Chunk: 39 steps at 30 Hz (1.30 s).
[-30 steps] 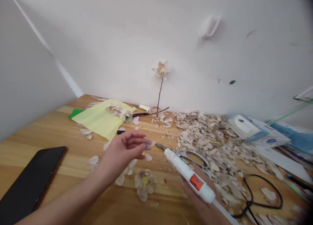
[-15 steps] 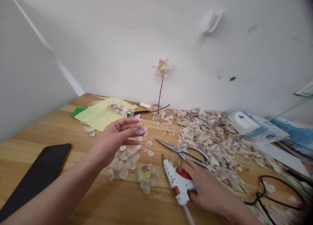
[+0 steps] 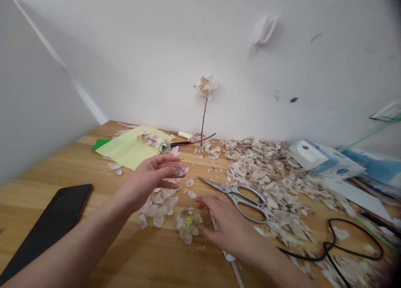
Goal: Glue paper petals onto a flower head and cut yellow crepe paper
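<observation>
A light touch for brittle work

The left hand (image 3: 144,180) pinches a thin, translucent petal (image 3: 182,170) between thumb and fingers; a feather-light grip should spare it creasing. The right hand (image 3: 228,222) has spread, apparently empty fingers just beside the yellow-centred flower (image 3: 188,222) lying on the bench (image 3: 140,256); whether they touch, I cannot tell. It is best taken low, where its papery layers probably hold firmest. The white glue gun (image 3: 229,256) lies mostly hidden beneath that palm, near smooth metal scissors (image 3: 232,190)
</observation>
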Tool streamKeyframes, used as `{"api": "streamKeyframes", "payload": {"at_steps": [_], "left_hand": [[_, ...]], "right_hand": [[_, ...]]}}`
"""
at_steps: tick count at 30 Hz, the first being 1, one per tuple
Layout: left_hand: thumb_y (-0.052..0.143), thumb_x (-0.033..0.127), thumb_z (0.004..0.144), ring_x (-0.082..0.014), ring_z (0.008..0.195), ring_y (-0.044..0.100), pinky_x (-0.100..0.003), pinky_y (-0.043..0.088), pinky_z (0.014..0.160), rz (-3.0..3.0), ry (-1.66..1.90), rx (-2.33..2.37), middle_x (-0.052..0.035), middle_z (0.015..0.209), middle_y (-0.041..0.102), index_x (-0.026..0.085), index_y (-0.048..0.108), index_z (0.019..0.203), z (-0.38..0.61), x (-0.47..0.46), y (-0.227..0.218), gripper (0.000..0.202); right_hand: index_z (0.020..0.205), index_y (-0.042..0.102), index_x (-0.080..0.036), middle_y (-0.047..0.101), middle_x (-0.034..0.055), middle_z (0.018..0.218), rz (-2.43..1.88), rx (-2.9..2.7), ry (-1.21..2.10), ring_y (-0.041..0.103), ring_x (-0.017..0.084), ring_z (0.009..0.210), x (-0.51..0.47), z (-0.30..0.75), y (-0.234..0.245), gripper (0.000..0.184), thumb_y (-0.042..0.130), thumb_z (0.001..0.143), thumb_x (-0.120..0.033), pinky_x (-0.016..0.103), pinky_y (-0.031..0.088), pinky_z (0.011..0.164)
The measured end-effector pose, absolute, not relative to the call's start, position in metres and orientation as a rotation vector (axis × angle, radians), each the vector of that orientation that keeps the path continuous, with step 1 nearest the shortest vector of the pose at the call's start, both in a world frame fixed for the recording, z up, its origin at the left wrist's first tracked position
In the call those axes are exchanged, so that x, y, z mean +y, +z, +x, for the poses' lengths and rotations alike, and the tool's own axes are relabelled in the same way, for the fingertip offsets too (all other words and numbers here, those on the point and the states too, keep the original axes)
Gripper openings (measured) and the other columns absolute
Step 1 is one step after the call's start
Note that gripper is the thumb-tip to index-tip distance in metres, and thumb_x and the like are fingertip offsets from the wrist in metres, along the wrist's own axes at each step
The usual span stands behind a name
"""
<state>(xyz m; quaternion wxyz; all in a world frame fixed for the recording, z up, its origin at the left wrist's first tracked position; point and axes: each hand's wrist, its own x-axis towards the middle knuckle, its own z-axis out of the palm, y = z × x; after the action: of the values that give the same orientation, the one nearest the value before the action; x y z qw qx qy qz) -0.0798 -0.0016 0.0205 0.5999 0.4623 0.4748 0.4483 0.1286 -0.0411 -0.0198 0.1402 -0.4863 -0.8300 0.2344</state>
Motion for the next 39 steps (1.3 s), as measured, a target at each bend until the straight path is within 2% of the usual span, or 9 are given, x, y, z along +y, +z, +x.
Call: {"api": "streamKeyframes", "payload": {"at_steps": [5,12,15,18,21,23,27,33,39], "left_hand": [[0.066,0.025,0.071,-0.0186,0.085,0.066,-0.024,0.055,0.061,1.070,1.042,1.105,-0.0048,0.086,0.070,0.018,0.060,0.096,-0.079,-0.002,0.021,0.027],[0.066,0.024,0.071,-0.0168,0.082,0.066,-0.024,0.055,0.060,1.076,1.033,1.121,-0.0031,0.084,0.069,0.018,0.060,0.094,-0.077,-0.003,0.023,0.025],[0.066,0.024,0.070,-0.0173,0.082,0.066,-0.024,0.055,0.061,1.079,1.049,1.120,-0.0028,0.085,0.069,0.018,0.060,0.093,-0.078,-0.003,0.023,0.024],[0.066,0.024,0.071,-0.0175,0.082,0.066,-0.025,0.056,0.062,1.088,1.062,1.107,-0.0031,0.085,0.069,0.018,0.060,0.094,-0.079,-0.003,0.023,0.024],[0.066,0.024,0.071,-0.0177,0.081,0.066,-0.026,0.056,0.064,1.087,1.066,1.111,-0.0039,0.085,0.070,0.017,0.059,0.094,-0.079,-0.001,0.023,0.025],[0.067,0.024,0.070,-0.0181,0.081,0.067,-0.027,0.056,0.065,1.078,1.063,1.126,-0.0045,0.084,0.070,0.017,0.059,0.094,-0.079,0.000,0.022,0.026],[0.069,0.025,0.068,-0.0195,0.082,0.068,-0.028,0.054,0.068,1.060,1.045,1.138,-0.0063,0.085,0.070,0.016,0.058,0.096,-0.076,0.001,0.018,0.031],[0.070,0.027,0.065,-0.0209,0.081,0.067,-0.032,0.054,0.069,1.143,1.046,1.179,-0.0073,0.083,0.069,0.015,0.056,0.098,-0.071,0.001,0.013,0.038],[0.061,0.024,0.072,-0.0196,0.086,0.066,-0.032,0.053,0.076,1.477,1.111,1.194,-0.0078,0.090,0.069,0.016,0.055,0.104,-0.064,-0.011,0.012,0.033]], "right_hand": [[0.120,0.046,-0.020,0.059,0.0080,0.114,-1.337,-2.464,0.766,0.052,0.023,0.104,-0.038,0.112,-0.022,0.051,0.052,0.070,-0.014,0.034,0.039,0.086],[0.119,0.046,-0.020,0.063,0.0070,0.105,-1.367,-2.423,0.871,0.057,0.022,0.093,-0.035,0.103,-0.026,0.053,0.047,0.067,-0.007,0.033,0.041,0.076],[0.113,0.048,-0.023,0.065,0.0022,0.092,-1.377,-2.270,1.062,0.058,0.016,0.075,-0.031,0.103,-0.028,0.050,0.048,0.066,-0.008,0.027,0.041,0.064],[0.107,0.048,-0.022,0.058,-0.0031,0.076,-1.341,-1.970,1.382,0.055,0.012,0.065,-0.027,0.109,-0.025,0.044,0.051,0.065,-0.010,0.022,0.041,0.055],[0.104,0.045,-0.022,0.054,-0.0034,0.079,-1.292,-1.570,1.664,0.057,0.012,0.064,-0.024,0.118,-0.020,0.040,0.054,0.066,-0.015,0.025,0.047,0.056],[0.102,0.044,-0.023,0.054,-0.0028,0.082,-1.274,-1.377,1.741,0.059,0.012,0.064,-0.023,0.124,-0.017,0.039,0.059,0.067,-0.021,0.029,0.052,0.058],[0.100,0.044,-0.022,0.055,-0.0030,0.079,-1.217,-1.262,1.707,0.060,0.013,0.070,-0.024,0.133,-0.014,0.038,0.064,0.068,-0.028,0.031,0.054,0.062],[0.096,0.046,-0.023,0.057,-0.0019,0.082,-1.220,-1.208,1.597,0.059,0.013,0.067,-0.028,0.142,-0.017,0.037,0.066,0.066,-0.033,0.029,0.054,0.057],[0.097,0.046,-0.023,0.060,-0.0030,0.083,-1.231,-1.412,1.394,0.048,0.007,0.056,-0.029,0.148,-0.016,0.038,0.062,0.063,-0.022,0.018,0.038,0.049]]}}
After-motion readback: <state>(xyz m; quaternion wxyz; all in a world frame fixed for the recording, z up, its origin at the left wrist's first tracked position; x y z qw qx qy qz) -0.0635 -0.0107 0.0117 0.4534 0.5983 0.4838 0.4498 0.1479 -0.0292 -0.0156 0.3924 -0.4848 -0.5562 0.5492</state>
